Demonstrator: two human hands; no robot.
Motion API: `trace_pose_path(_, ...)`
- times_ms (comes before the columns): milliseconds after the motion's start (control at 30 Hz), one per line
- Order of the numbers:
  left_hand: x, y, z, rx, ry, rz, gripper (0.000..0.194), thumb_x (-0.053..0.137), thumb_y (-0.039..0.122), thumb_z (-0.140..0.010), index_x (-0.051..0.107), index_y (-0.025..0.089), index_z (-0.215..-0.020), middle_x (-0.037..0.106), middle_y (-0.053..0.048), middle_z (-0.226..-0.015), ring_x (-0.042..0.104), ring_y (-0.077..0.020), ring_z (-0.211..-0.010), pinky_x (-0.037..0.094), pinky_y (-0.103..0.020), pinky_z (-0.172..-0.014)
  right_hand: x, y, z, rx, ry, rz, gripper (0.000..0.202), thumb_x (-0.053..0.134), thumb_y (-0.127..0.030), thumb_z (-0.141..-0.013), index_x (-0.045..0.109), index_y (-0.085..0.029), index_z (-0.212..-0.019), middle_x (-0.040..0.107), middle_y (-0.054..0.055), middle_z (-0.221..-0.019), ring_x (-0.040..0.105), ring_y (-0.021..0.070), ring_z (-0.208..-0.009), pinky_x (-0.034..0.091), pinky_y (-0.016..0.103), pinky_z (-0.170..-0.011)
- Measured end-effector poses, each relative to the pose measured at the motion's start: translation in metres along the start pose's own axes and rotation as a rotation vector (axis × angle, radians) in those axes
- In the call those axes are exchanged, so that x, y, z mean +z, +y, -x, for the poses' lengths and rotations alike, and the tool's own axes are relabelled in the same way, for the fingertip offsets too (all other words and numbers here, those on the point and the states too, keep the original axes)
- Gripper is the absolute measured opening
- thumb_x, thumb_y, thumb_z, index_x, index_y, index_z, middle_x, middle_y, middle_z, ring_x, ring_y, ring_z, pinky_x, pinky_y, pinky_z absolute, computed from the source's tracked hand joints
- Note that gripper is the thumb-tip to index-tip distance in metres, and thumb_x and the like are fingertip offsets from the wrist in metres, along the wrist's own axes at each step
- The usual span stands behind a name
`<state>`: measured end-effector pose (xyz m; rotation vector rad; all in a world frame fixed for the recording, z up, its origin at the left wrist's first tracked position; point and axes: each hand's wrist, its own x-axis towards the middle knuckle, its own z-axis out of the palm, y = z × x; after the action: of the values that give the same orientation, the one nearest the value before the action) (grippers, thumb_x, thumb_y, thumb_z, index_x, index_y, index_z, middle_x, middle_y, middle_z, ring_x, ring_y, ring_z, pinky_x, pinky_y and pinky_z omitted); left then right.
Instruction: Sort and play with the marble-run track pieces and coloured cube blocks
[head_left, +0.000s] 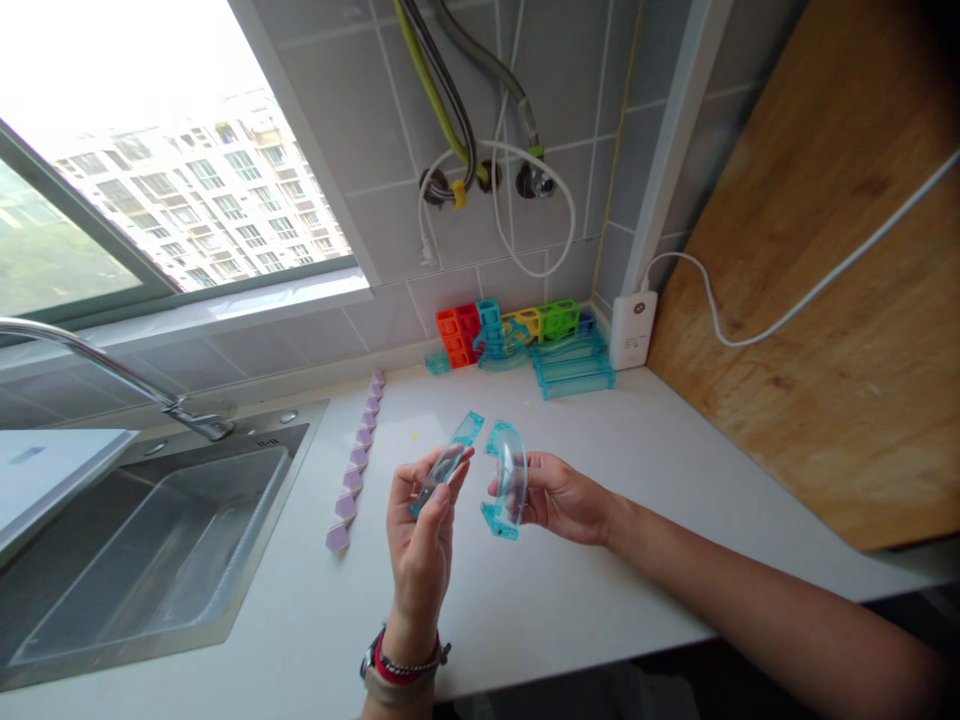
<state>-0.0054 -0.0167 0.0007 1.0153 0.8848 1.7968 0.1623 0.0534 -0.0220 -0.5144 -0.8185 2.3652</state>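
Note:
Above the counter, my left hand (424, 525) is closed on a straight translucent blue plastic piece (450, 462), its thumb lying along the near side. My right hand (551, 492) grips a curved translucent blue plastic piece (511, 475) from the right, its fingers partly visible through the plastic. The two pieces are close together but apart, their upper ends nearest each other. At the back by the wall lie similar blue pieces (576, 380), beside red and orange blocks (459, 335), a yellow block (523, 324) and a green block (559, 320).
A strip of purple hexagons (357, 468) lies left on the white counter (600, 600). Farther left are a sink with a plastic bin (172, 545) and a faucet (112, 365). A white power bank (632, 330) with a cable leans by the wooden board (825, 330). Hoses (450, 90) hang above.

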Motion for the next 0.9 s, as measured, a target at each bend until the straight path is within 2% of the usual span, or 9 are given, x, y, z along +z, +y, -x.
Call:
trace_pose_path(467, 0.0013, -0.0004, 0.0022, -0.047, -0.064, 0.028, 0.014, 0.066, 0.02, -0.093, 0.053, 0.02, -0.091, 0.07, -0.007, -0.12, 0.065, -0.029, -0.125, 0.04, -0.055, -0.118, 0.0045, 0.0031, 0.0005, -0.017, -0.024, 0.041, 0.025, 0.084, -0.032, -0.08, 0.076, -0.014, -0.095, 0.077, 0.008, -0.094, 0.069, 0.0129, -0.072, 0.057, 0.029, -0.075)
trace_pose_path(900, 0.0014, -0.0003, 0.0033, -0.089, -0.063, -0.022, 0.014, 0.067, 0.025, -0.093, 0.055, 0.02, -0.089, 0.069, -0.009, -0.123, 0.063, -0.0309, -0.127, 0.045, -0.056, -0.113, 0.008, 0.0037, -0.0002, -0.014, 0.005, 0.058, 0.028, 0.082, -0.033, -0.083, 0.075, -0.015, -0.103, 0.077, 0.008, -0.097, 0.073, 0.0146, -0.082, 0.059, 0.028, -0.08)
